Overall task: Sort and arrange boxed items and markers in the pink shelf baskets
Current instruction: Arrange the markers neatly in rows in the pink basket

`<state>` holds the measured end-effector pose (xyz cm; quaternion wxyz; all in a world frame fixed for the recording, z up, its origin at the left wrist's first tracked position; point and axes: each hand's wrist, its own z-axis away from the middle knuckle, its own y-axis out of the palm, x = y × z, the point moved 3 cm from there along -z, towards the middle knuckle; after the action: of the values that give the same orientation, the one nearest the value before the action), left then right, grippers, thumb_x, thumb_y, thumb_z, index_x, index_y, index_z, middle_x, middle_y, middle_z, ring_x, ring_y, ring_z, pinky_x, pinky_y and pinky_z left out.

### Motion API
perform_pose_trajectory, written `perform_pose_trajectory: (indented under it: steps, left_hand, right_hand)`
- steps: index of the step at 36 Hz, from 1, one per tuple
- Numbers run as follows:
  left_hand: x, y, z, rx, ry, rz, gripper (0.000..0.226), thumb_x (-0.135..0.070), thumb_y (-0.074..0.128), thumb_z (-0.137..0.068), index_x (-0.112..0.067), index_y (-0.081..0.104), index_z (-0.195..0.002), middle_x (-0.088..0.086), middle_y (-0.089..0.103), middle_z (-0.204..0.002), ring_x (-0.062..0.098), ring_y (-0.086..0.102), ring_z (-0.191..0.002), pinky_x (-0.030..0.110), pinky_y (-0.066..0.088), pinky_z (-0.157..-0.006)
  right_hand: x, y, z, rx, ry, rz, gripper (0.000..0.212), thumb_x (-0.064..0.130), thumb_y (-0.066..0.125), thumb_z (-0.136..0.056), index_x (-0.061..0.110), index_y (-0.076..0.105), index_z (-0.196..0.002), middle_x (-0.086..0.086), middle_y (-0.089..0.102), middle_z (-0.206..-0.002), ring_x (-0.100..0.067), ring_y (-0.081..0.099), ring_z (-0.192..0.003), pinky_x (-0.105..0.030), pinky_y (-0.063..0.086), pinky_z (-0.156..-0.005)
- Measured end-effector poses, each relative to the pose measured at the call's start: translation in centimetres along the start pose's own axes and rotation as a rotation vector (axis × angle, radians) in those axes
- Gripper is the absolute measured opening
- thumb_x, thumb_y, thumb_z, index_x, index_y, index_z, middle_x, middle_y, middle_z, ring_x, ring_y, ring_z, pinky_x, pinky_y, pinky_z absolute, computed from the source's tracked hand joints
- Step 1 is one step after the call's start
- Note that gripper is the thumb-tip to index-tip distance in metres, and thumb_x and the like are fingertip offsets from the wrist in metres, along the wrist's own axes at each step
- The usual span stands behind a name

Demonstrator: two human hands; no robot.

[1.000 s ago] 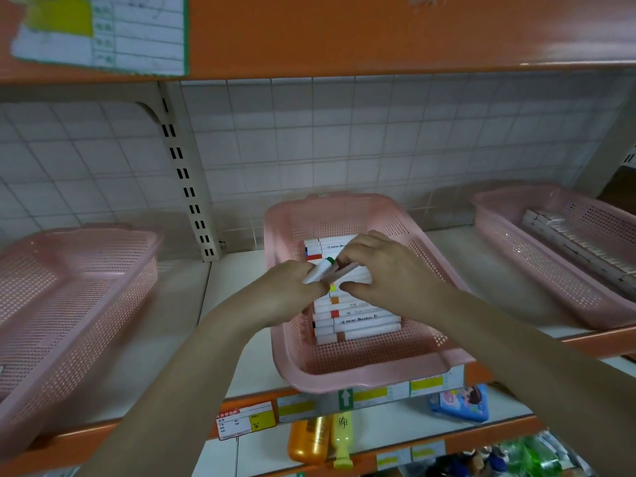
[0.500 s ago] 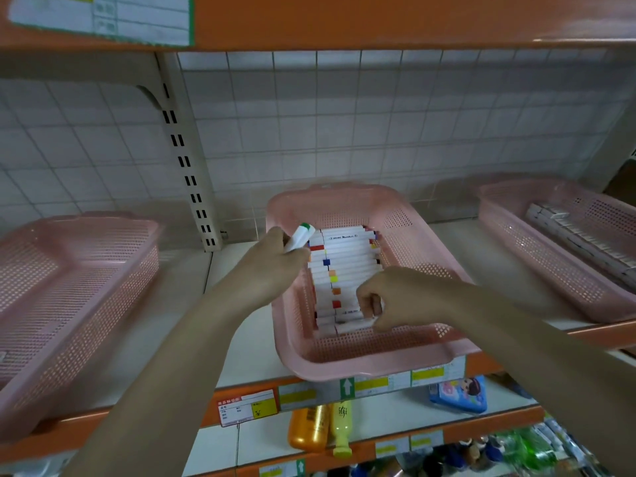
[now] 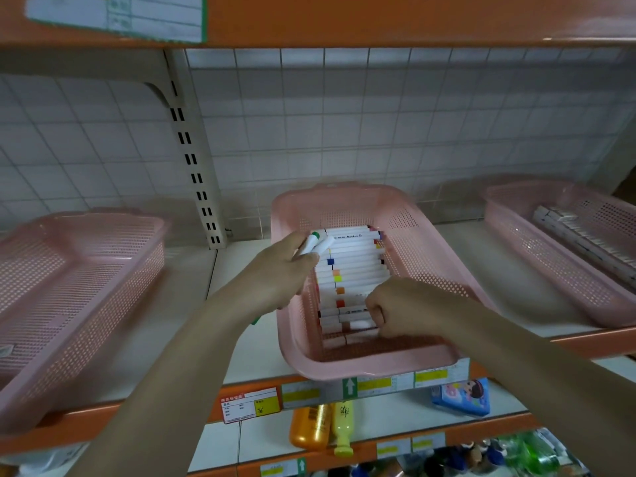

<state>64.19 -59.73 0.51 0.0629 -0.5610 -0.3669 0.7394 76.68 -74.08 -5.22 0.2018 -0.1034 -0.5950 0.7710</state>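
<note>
A pink basket (image 3: 426, 232) stands in the middle of the shelf. White markers (image 3: 354, 266) with coloured bands lie in a row inside it. My left hand (image 3: 282, 270) hovers over the basket's left rim and grips two white markers (image 3: 314, 243), one with a green cap. My right hand (image 3: 402, 309) is down in the basket's front part, its curled fingers pinching a white marker (image 3: 361, 326) at the near end of the row.
A pink basket (image 3: 79, 270) sits at the left. Another pink basket (image 3: 537, 256) at the right holds a row of white boxed items (image 3: 585, 235). An orange shelf runs overhead. Bottles (image 3: 323, 428) and a blue pack (image 3: 463, 397) lie on the shelf below.
My hands have parted. The left hand carried its markers up to the basket's left rim. The right hand went down to the near end of the marker row.
</note>
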Motion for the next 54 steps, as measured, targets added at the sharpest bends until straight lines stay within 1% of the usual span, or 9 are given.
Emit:
perform_pose_trajectory:
  steps: [3, 10, 17, 21, 26, 31, 36, 41, 54]
  left_hand:
    - [0.0, 0.2, 0.1, 0.02, -0.009, -0.032, 0.018, -0.03, 0.04, -0.098, -0.036, 0.045, -0.081, 0.001, 0.054, -0.075, 0.003, 0.04, -0.038, 0.017, 0.032, -0.04]
    - [0.3, 0.9, -0.3, 0.066, -0.06, -0.141, 0.026, -0.025, 0.042, -0.095, 0.0, 0.048, -0.102, 0.008, 0.05, -0.083, 0.018, 0.039, -0.061, 0.031, 0.034, -0.059]
    - [-0.2, 1.2, 0.0, 0.121, 0.0, -0.169, 0.02, -0.031, 0.045, -0.097, -0.013, 0.054, -0.1, 0.004, 0.051, -0.074, 0.011, 0.036, -0.048, 0.024, 0.03, -0.048]
    - [0.1, 1.4, -0.2, 0.124, -0.054, -0.186, 0.022, -0.032, 0.045, -0.094, -0.011, 0.045, -0.086, 0.0, 0.05, -0.076, 0.015, 0.035, -0.055, 0.028, 0.029, -0.052]
    - [-0.9, 1.9, -0.3, 0.159, -0.016, -0.203, 0.044, -0.045, 0.045, -0.096, -0.005, 0.054, -0.081, -0.003, 0.05, -0.075, 0.018, 0.04, -0.066, 0.028, 0.034, -0.061]
    - [-1.1, 1.9, -0.2, 0.155, -0.007, -0.152, 0.049, -0.044, 0.045, -0.097, 0.0, 0.059, -0.084, 0.004, 0.055, -0.07, 0.01, 0.047, -0.054, 0.021, 0.036, -0.052]
    - [-0.4, 0.2, -0.5, 0.002, -0.051, 0.034, 0.02, -0.024, 0.044, -0.099, -0.014, 0.06, -0.093, 0.005, 0.066, -0.088, 0.017, 0.06, -0.064, 0.03, 0.052, -0.06]
    - [-0.4, -1.0, -0.6, -0.055, -0.061, 0.053, 0.021, -0.027, 0.043, -0.097, -0.017, 0.057, -0.087, 0.005, 0.057, -0.068, 0.014, 0.041, -0.046, 0.024, 0.036, -0.045]
    - [-0.2, -0.2, -0.5, -0.058, -0.039, -0.084, 0.023, -0.027, 0.049, -0.094, -0.006, 0.055, -0.102, 0.005, 0.056, -0.082, 0.015, 0.041, -0.061, 0.028, 0.033, -0.056]
  right_hand:
    - [-0.1, 0.0, 0.0, -0.016, 0.002, -0.034, 0.014, 0.01, 0.063, -0.081, 0.019, 0.056, -0.073, 0.002, 0.057, -0.08, -0.016, 0.057, -0.076, -0.029, 0.047, -0.065]
    - [0.0, 0.0, 0.0, -0.033, -0.012, -0.035, 0.029, 0.012, 0.065, -0.08, 0.028, 0.045, -0.066, 0.011, 0.05, -0.075, -0.012, 0.054, -0.076, -0.029, 0.047, -0.069]
    - [0.0, -0.3, 0.4, -0.05, 0.001, -0.043, 0.022, 0.018, 0.066, -0.081, 0.027, 0.048, -0.071, 0.011, 0.05, -0.075, -0.011, 0.051, -0.074, -0.025, 0.04, -0.06]
    - [0.6, -2.8, 0.9, -0.215, -0.001, -0.08, 0.024, 0.026, 0.061, -0.083, 0.029, 0.044, -0.068, 0.011, 0.052, -0.073, -0.013, 0.052, -0.073, -0.022, 0.035, -0.056]
    - [1.7, -5.1, 1.5, -0.543, -0.135, -0.132, 0.019, 0.033, 0.068, -0.082, 0.023, 0.06, -0.096, 0.016, 0.05, -0.09, -0.008, 0.051, -0.077, -0.026, 0.045, -0.068]
    - [2.0, -4.7, 0.9, -0.458, -0.17, -0.161, 0.015, 0.033, 0.068, -0.085, 0.027, 0.071, -0.099, 0.019, 0.051, -0.077, 0.001, 0.045, -0.066, -0.024, 0.043, -0.069]
    - [1.1, -4.6, 1.0, -0.316, -0.144, -0.261, 0.011, 0.031, 0.073, -0.082, 0.029, 0.07, -0.093, 0.025, 0.058, -0.077, 0.002, 0.052, -0.067, -0.016, 0.041, -0.064]
    - [0.0, -3.4, 0.8, -0.159, -0.122, -0.299, 0.015, 0.026, 0.077, -0.079, 0.025, 0.066, -0.09, 0.014, 0.066, -0.09, 0.007, 0.056, -0.07, -0.007, 0.038, -0.061]
    - [0.2, -1.0, 0.7, -0.013, -0.097, -0.154, 0.017, 0.023, 0.07, -0.08, 0.027, 0.061, -0.094, 0.009, 0.062, -0.09, -0.007, 0.057, -0.077, -0.03, 0.05, -0.068]
